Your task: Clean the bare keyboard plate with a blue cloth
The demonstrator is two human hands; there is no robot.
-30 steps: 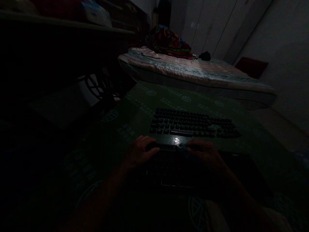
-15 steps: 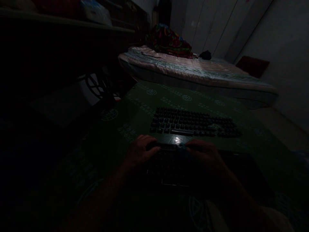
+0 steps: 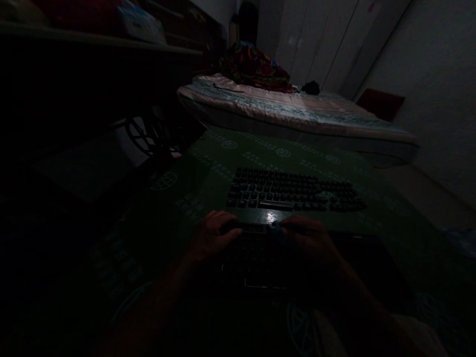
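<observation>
Gripping the far edge of a long, flat, black plastic keyboard body (image 3: 256,255) in the lower centre of the frame, the left hand (image 3: 211,237) has its thumb along the top and its fingers bent over the rim. The right hand (image 3: 311,239), just right of centre, is closed around a small blue-green cloth (image 3: 275,227), part of which pokes out between thumb and fingers against that same edge; how far the cloth runs under the palm is too dark to tell. The keyboard body stretches from below the left hand to the lower right of the frame, its surface mostly lost in shadow

Just beyond the hands, mid-frame, loose black plastic keycaps (image 3: 275,204) lie in rows in a keyboard layout, the long space bar nearest the hands. Body and keycaps both rest on a dark green tabletop covering printed with pale globes and lettering (image 3: 201,173), which shines with a small bright reflection between the hands and the space bar

At the top centre, a pale patterned mattress (image 3: 297,111) carries a heaped red floral blanket (image 3: 256,67). A dark spoked metal wheel (image 3: 139,136) stands at the middle left
</observation>
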